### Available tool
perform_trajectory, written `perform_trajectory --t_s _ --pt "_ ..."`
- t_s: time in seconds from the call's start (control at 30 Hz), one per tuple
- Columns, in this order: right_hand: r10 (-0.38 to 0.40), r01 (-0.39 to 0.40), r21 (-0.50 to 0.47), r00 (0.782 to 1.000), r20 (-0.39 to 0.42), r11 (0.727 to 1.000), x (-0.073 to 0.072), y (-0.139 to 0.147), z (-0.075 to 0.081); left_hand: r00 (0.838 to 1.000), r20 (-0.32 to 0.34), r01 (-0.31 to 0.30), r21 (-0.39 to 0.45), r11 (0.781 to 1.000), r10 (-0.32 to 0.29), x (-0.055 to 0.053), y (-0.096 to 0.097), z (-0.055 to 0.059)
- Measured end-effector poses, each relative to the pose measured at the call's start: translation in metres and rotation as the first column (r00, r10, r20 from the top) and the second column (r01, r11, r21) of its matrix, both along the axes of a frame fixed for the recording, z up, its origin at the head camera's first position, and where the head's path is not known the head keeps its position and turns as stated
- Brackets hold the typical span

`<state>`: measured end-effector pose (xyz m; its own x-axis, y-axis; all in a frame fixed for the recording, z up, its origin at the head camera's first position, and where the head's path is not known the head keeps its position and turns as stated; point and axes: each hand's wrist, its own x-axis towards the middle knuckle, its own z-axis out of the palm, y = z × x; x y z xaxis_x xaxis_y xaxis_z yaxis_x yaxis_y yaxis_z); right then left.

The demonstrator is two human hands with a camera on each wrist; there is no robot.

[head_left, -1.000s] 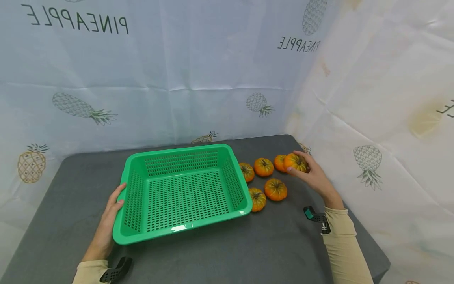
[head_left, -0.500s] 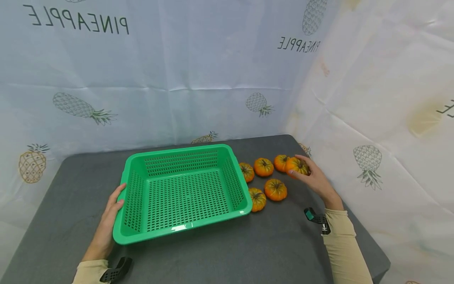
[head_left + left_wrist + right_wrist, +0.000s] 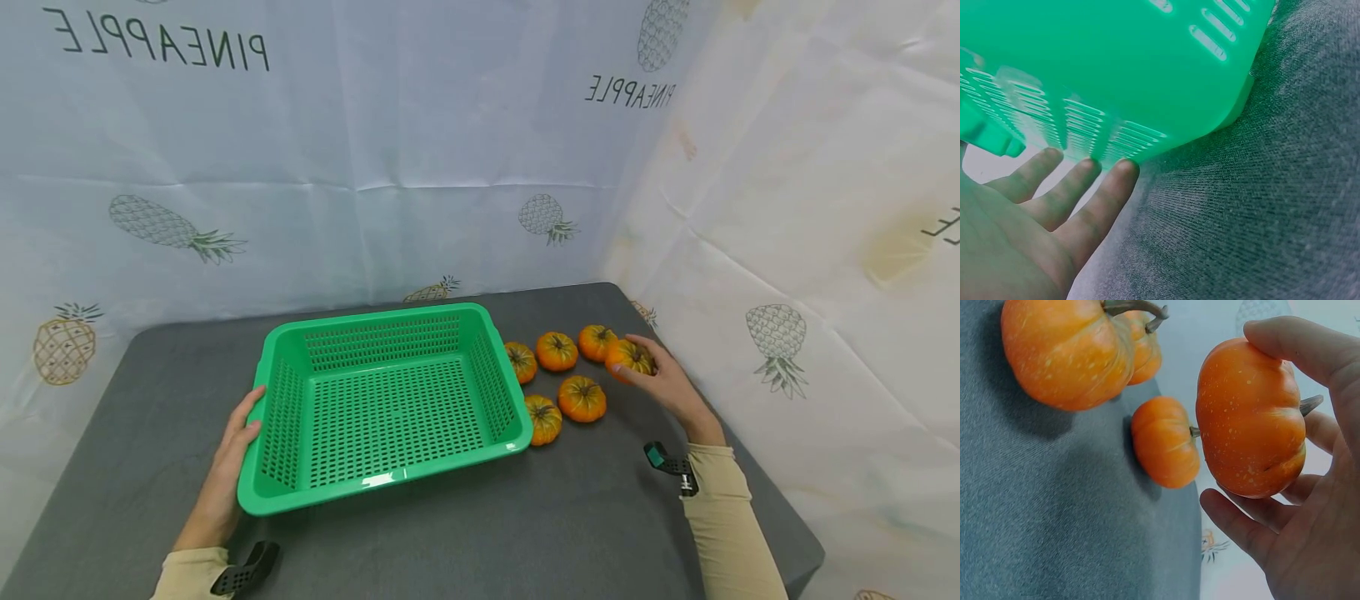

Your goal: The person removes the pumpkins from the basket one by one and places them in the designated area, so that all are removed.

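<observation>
A green plastic basket (image 3: 397,410) with slotted walls sits left of centre in the head view. My left hand (image 3: 227,460) holds its left rim, and in the left wrist view three fingertips (image 3: 1126,167) reach the slotted outer wall. At the far right my right hand (image 3: 670,385) holds a small orange pumpkin (image 3: 628,358), thumb on one side and fingers on the other. In the right wrist view, that held pumpkin (image 3: 1250,419) is tipped with its stem toward the palm. Just left of it is another pumpkin (image 3: 597,342).
Several more small pumpkins lie between basket and right hand, including one by the basket corner (image 3: 543,419), one in front (image 3: 582,398) and one behind (image 3: 557,352). They rest on a dark grey table (image 3: 480,533). Pineapple-print curtains (image 3: 420,125) hang behind and at the right.
My right hand has shifted slightly right and toward me with the pumpkin, uncovering more of the pumpkin beside it. The left hand and basket stay in place.
</observation>
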<state>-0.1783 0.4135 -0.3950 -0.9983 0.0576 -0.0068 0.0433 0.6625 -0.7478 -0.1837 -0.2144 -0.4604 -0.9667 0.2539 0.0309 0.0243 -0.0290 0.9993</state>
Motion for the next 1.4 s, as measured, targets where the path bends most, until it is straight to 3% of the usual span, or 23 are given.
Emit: perform_trajectory --t_s 0.5,1.4 --pt "-0.018 0.018 0.000 0.998 0.065 1.000 0.002 0.008 -0.013 1.000 -0.012 0.018 -0.003 1.000 -0.018 0.002 0.000 0.004" --pt "-0.041 0.035 0.078 0.997 0.072 0.996 0.001 0.011 -0.034 1.000 0.003 0.003 -0.014 1.000 -0.003 0.004 0.001 0.003"
